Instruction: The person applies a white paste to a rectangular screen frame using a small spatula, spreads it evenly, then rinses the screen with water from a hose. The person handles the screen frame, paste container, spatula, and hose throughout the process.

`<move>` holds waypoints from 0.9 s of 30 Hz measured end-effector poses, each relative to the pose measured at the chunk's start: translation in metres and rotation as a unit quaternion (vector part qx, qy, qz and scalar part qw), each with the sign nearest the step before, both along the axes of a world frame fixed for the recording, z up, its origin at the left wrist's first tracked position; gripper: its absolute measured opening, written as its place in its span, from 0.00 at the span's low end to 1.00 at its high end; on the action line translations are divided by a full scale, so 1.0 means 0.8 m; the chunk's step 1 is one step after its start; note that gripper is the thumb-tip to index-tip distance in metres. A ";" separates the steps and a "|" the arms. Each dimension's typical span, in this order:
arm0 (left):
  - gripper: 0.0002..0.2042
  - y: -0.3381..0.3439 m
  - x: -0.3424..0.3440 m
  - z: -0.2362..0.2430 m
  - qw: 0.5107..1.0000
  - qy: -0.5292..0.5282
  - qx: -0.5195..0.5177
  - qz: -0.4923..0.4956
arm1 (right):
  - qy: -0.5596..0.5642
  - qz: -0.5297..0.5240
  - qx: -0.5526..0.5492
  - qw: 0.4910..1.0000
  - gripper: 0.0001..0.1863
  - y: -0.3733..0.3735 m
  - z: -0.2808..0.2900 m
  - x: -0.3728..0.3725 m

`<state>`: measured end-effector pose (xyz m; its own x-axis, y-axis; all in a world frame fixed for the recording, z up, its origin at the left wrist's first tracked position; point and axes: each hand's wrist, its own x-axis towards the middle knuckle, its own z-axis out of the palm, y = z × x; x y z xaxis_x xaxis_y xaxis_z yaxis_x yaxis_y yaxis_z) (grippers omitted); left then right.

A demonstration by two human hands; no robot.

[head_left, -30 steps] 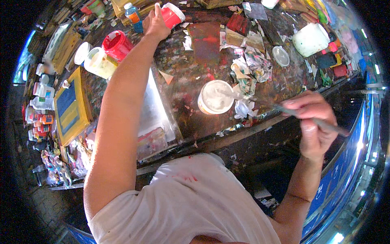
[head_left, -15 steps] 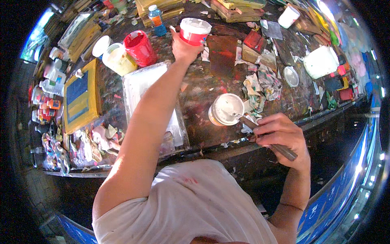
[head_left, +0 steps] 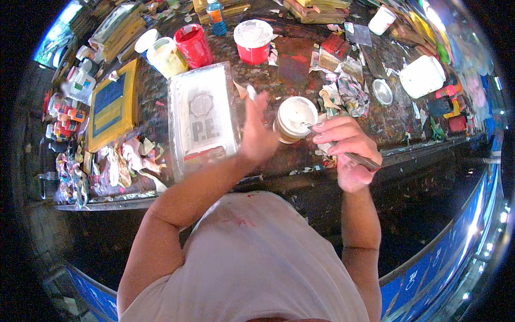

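My right hand grips a flat brown stick, its far end reaching the rim of a small white tub. White, paint-like stuff fills much of the tub. My left hand is blurred by motion just left of the tub, its fingers apart and nothing seen in them. Whether it touches the tub's side I cannot tell. Left of that hand lies a silkscreen frame with a grey emblem and lettering on its pale mesh. Farther back stands a red tub under a white lid.
A red paint bucket and a yellowish tub stand back left, near a blue bottle. A yellow-framed screen lies left. Crumpled rags and a white jug are right. The table edge runs before me.
My left hand has let go of the lidded red tub and come back toward me beside the white tub. My right hand, with the stick, has shifted slightly up and left.
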<state>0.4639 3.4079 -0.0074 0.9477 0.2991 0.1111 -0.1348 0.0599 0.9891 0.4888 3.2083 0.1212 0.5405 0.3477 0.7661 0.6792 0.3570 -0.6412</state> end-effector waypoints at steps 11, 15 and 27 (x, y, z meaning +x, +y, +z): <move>0.62 -0.051 0.001 0.020 0.989 0.009 0.136 0.050 | 0.061 0.086 0.058 0.993 0.41 0.000 0.048 -0.055; 0.66 -0.058 0.021 -0.015 0.986 0.022 0.160 0.047 | 0.043 0.156 0.046 0.986 0.38 -0.037 0.120 -0.066; 0.53 -0.074 -0.064 0.127 0.859 -0.282 0.426 -0.032 | 0.014 0.121 0.095 0.988 0.39 -0.048 0.143 -0.056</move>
